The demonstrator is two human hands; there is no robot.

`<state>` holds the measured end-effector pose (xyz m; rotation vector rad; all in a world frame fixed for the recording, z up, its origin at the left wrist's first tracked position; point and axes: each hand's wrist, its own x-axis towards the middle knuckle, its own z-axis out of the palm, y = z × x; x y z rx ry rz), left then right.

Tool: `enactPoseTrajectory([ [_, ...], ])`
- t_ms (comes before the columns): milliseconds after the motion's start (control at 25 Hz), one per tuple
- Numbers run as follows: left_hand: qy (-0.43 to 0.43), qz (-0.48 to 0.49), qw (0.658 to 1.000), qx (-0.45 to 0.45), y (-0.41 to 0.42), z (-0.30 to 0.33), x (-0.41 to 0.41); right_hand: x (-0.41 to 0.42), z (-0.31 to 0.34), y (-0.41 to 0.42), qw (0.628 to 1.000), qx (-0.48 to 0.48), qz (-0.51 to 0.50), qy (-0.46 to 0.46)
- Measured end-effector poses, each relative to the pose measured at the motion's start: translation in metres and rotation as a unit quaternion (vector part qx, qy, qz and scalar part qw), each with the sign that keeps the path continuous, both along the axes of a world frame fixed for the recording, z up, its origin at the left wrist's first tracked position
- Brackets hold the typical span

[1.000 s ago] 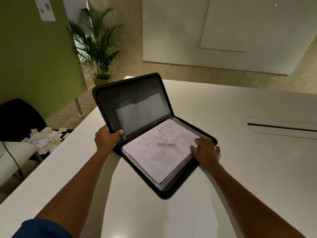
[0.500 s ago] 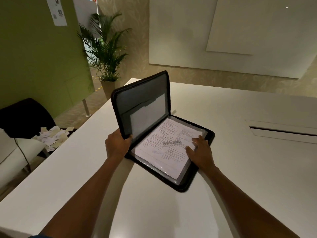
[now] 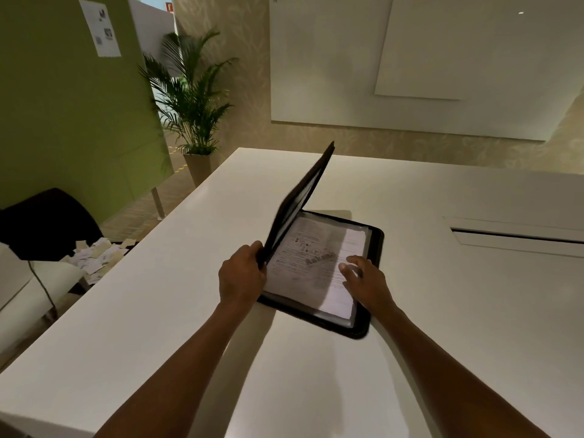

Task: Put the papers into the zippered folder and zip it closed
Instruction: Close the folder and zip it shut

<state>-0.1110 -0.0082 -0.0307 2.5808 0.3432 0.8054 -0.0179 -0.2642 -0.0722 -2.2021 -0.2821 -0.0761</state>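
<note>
A black zippered folder (image 3: 375, 245) lies in the middle of the white table (image 3: 164, 305), its right half flat. Printed papers (image 3: 311, 263) rest on that flat half. The folder's left cover (image 3: 300, 200) stands almost upright, seen nearly edge-on. My left hand (image 3: 241, 275) grips the near edge of that raised cover. My right hand (image 3: 363, 279) lies with spread fingers on the right side of the papers, pressing them down.
A long slot (image 3: 518, 237) is cut into the table at the right. Left of the table stand a dark chair (image 3: 47, 222), scattered paper slips (image 3: 94, 257), a green partition (image 3: 63, 105) and a potted palm (image 3: 192, 112).
My left hand has swung the folder's left cover up from a wide-open tilt to nearly upright. My right hand stays on the papers. The view has shifted so the folder sits further right.
</note>
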Motion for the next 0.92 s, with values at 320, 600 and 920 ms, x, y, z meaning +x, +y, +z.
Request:
enactPoseTrajectory([
  [320, 0.05, -0.068, 0.977, 0.196, -0.053, 0.002, -0.009, -0.003, 0.002, -0.025, 0.979, 0.186, -0.029, 0.074],
  [600, 0.116, -0.095, 0.956, 0.252, -0.086, -0.012, -0.001, -0.001, 0.007, -0.064, 0.911, 0.379, -0.024, 0.159],
  [920, 0.058, -0.186, 0.957, 0.214, -0.08, -0.024, -0.002, 0.004, 0.012, -0.09, 0.958, 0.246, -0.038, 0.141],
])
